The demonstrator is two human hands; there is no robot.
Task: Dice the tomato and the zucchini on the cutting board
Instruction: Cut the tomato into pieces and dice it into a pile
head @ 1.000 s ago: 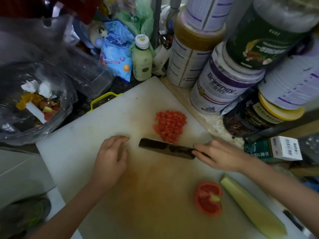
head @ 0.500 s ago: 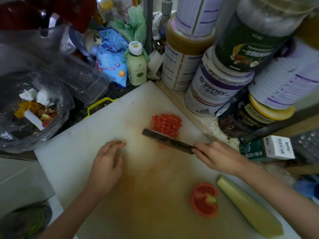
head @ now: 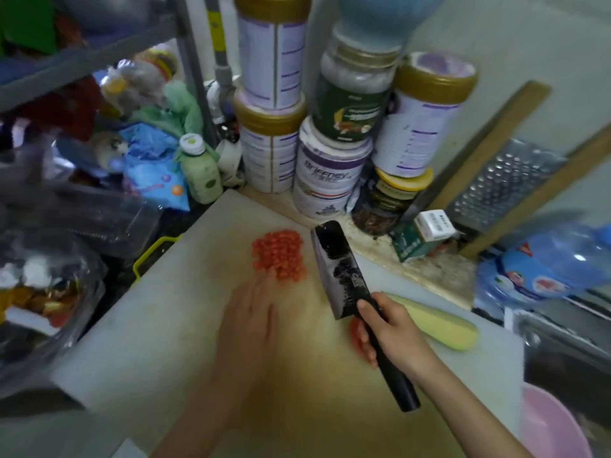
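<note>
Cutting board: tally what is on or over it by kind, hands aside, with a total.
diced tomato pile: 1
tomato piece, uncut and mostly hidden under the right hand: 1
zucchini piece: 1
knife, gripped by the right hand: 1
Total: 4

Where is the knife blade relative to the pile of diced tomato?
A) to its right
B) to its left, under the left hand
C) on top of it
A: the knife, gripped by the right hand, has its blade just right of the diced tomato; the left hand lies flat at the pile's near edge.
</note>
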